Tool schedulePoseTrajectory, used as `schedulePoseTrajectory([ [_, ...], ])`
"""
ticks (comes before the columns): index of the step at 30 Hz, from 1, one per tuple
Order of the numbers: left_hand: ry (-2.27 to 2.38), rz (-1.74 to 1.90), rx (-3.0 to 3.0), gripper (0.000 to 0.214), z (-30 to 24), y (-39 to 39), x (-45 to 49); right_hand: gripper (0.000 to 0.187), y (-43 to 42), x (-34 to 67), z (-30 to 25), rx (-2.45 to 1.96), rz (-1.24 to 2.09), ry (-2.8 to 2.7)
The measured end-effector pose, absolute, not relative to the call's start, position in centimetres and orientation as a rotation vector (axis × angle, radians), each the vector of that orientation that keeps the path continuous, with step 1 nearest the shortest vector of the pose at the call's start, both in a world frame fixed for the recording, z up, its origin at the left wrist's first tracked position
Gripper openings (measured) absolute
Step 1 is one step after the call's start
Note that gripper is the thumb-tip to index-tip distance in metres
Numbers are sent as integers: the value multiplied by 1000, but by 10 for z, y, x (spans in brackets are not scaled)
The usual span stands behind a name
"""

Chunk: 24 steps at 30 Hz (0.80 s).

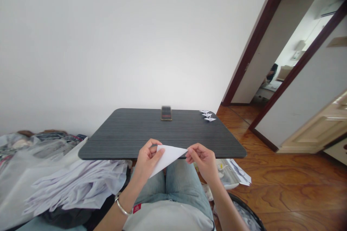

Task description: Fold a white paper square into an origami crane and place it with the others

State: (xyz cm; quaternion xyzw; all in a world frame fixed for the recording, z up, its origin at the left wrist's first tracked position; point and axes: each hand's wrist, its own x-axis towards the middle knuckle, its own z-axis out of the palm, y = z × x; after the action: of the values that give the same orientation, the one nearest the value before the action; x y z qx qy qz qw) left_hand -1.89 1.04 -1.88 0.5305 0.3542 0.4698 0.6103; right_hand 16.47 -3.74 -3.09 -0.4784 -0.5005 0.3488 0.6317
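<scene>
A sheet of white paper [168,156], folded into a triangle, is held up over my lap at the front edge of the dark table. My left hand [148,158] grips its left side, thumb on the near face and fingers behind. At the pointed right corner, my right hand [202,159] pinches the tip between thumb and fingers. Several small folded white paper figures [208,115] sit in a row at the table's far right corner. The fingers behind the paper are partly hidden.
The dark table [130,130] stands against a white wall. A phone-like device [166,113] rests upright at its back edge. Piled white cloth [78,184] lies at left. Below right are a clear container [229,177] and a dark-rimmed bin [248,213]. Through the doorway a person [271,74] is visible.
</scene>
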Motion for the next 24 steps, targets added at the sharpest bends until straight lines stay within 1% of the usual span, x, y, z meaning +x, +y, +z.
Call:
schedulePoseTrajectory([
  [5,827,1099,1293,30,-20,11,-20,28,-36,166,-31,-1154,824,-1178],
  [12,839,1110,1317,29,-21,13,-21,34,-33,172,-35,-1179,875,-1187],
  [15,831,1086,1356,26,-21,14,-21,34,-32,171,-36,-1137,976,-1190],
  [19,794,1000,1429,23,-22,13,-21,29,-32,163,-40,-1157,1130,-1286],
  [22,791,963,1464,27,-21,12,-21,29,-31,157,-43,-1164,1181,-1249],
  [24,788,991,1474,34,-20,13,-20,32,-29,156,-44,-1152,1185,-1178],
])
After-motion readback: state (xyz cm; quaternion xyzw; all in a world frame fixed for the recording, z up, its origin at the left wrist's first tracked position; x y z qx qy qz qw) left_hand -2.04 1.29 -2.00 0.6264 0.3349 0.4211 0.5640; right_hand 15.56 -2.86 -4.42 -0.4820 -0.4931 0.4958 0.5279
